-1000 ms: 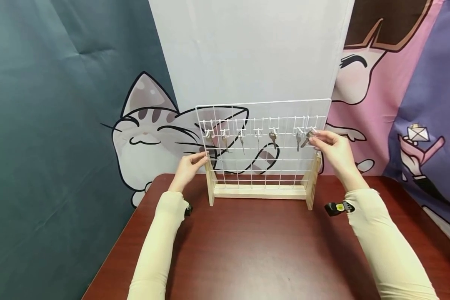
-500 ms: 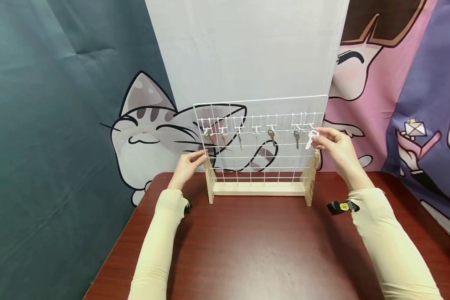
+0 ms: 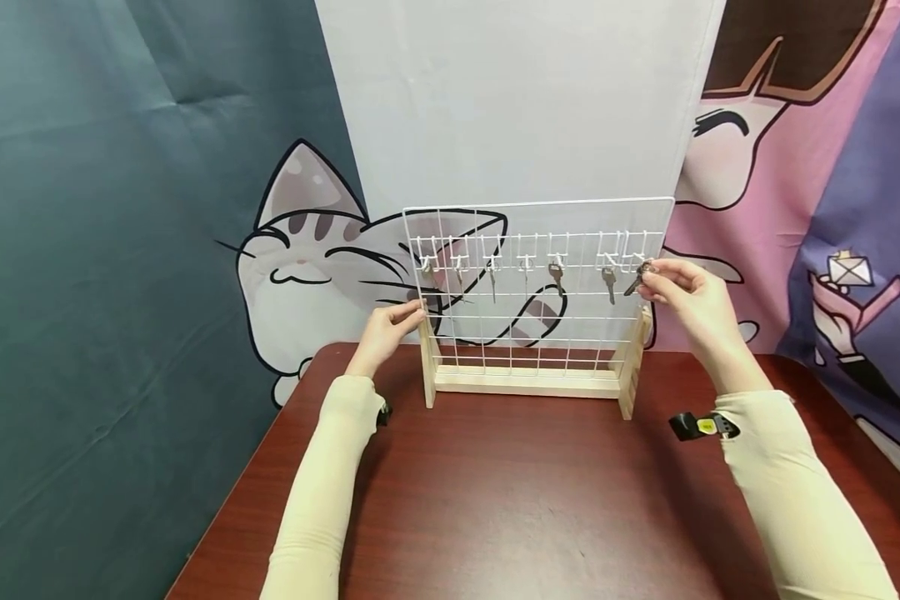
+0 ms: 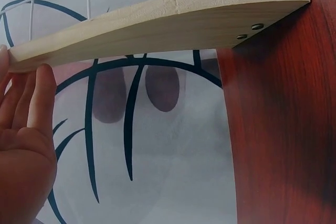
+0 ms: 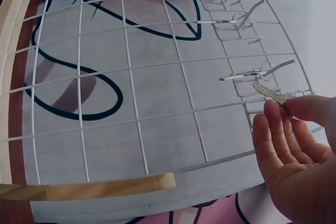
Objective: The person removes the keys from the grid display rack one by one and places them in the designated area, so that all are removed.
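Note:
A white wire grid rack on a wooden stand (image 3: 525,382) stands on the table. My left hand (image 3: 384,332) grips the top of its left wooden upright (image 4: 157,30), thumb on one side and fingers on the other. At the grid's right end, my right hand (image 3: 690,304) pinches a metal key (image 5: 270,92) between thumb and fingers, its blade pointing down and left. The key's head is partly hidden by the fingertips, right at the rightmost white hook. Just left of it hangs another key (image 3: 609,283) on its own hook.
More keys hang from hooks along the grid, among them one key (image 3: 556,275) near the middle. The reddish-brown table (image 3: 510,492) extends in front of the stand. Behind is a printed cloth backdrop (image 3: 570,92) with cartoon figures.
The key in my right hand flashed bright half a second ago and looks dark now, so its angle has changed. My left hand keeps its grip; the head view has shifted slightly.

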### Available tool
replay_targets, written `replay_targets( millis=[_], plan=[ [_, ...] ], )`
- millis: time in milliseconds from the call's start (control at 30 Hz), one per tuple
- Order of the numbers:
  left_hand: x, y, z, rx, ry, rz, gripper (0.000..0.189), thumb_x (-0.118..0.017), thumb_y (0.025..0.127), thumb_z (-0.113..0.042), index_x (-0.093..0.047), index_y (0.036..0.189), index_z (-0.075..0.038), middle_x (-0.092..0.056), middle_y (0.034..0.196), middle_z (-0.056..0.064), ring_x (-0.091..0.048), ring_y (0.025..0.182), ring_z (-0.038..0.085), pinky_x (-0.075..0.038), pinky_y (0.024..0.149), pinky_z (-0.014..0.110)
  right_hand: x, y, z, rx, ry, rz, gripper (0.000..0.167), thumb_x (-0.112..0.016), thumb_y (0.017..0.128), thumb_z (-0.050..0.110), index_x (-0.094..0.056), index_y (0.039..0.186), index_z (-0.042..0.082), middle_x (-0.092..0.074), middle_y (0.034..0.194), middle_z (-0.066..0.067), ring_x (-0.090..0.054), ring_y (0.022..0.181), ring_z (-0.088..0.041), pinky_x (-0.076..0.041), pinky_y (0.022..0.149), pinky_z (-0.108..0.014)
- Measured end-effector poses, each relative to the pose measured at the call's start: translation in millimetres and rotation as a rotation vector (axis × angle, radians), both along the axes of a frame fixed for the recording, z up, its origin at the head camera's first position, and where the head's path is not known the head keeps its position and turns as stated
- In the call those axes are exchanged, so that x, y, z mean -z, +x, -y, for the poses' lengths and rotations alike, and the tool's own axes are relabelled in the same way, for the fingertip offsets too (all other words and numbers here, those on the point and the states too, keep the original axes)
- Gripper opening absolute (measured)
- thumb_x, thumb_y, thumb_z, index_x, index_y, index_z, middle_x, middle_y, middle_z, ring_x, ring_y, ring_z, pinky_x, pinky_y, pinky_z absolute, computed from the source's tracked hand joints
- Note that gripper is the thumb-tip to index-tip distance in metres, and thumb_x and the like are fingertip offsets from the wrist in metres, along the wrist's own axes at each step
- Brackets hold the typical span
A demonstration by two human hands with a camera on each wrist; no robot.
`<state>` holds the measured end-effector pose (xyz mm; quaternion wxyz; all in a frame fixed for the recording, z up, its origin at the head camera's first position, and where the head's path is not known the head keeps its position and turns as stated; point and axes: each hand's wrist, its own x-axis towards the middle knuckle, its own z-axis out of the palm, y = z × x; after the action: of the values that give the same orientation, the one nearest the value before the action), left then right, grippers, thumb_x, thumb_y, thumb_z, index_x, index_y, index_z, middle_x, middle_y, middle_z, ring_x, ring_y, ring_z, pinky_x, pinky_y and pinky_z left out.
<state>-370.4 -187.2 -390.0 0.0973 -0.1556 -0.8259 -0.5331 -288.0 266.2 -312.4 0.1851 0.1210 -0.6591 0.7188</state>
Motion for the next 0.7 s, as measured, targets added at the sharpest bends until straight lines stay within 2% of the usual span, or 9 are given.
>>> replay_targets(
  millis=[200, 433, 600, 700],
  plan=[
    [-0.6, -0.3, -0.8, 0.024, 0.045, 0.030, 0.043, -0.070, 0.098, -0.027, -0.065, 0.134, -0.005, -0.069, 0.126, 0.013, -0.066, 0.116, 0.026, -0.050, 0.102, 0.036, -7.9, 11.0, -3.4, 0.001, -0.046, -0.038, 0.007, -0.072, 0.093, 0.002, -0.073, 0.099, 0.005, -0.073, 0.087, 0.002, -0.072, 0.073, -0.008, -0.057, 0.073, -0.018],
    [-2.1, -1.3, -0.8, 0.023, 0.065, 0.043, 0.040, -0.071, 0.097, -0.026, -0.067, 0.133, -0.008, -0.071, 0.120, 0.014, -0.068, 0.113, 0.024, -0.052, 0.099, 0.033, -18.5, 23.6, -1.3, 0.018, -0.048, -0.081, 0.008, -0.072, 0.091, 0.000, -0.073, 0.098, 0.005, -0.073, 0.085, 0.002, -0.071, 0.072, -0.008, -0.056, 0.072, -0.017],
    [-0.7, -2.3, -0.4, 0.042, 0.099, 0.050, 0.039, -0.070, 0.097, -0.023, -0.067, 0.133, -0.006, -0.070, 0.122, 0.015, -0.067, 0.114, 0.025, -0.053, 0.098, 0.031, -20.2, 33.4, 9.3, -0.014, -0.013, -0.099, 0.010, -0.072, 0.092, -0.001, -0.074, 0.101, 0.003, -0.074, 0.088, 0.002, -0.071, 0.074, -0.008, -0.056, 0.074, -0.016],
    [0.4, -2.9, -1.0, 0.045, 0.108, 0.049, 0.039, -0.071, 0.097, -0.023, -0.067, 0.132, -0.005, -0.070, 0.123, 0.015, -0.067, 0.114, 0.025, -0.053, 0.097, 0.029, -18.1, 38.3, 17.3, 0.000, 0.098, -0.082, 0.012, -0.071, 0.093, 0.002, -0.073, 0.106, 0.002, -0.074, 0.088, 0.004, -0.070, 0.076, -0.007, -0.055, 0.073, -0.015]
  ],
)
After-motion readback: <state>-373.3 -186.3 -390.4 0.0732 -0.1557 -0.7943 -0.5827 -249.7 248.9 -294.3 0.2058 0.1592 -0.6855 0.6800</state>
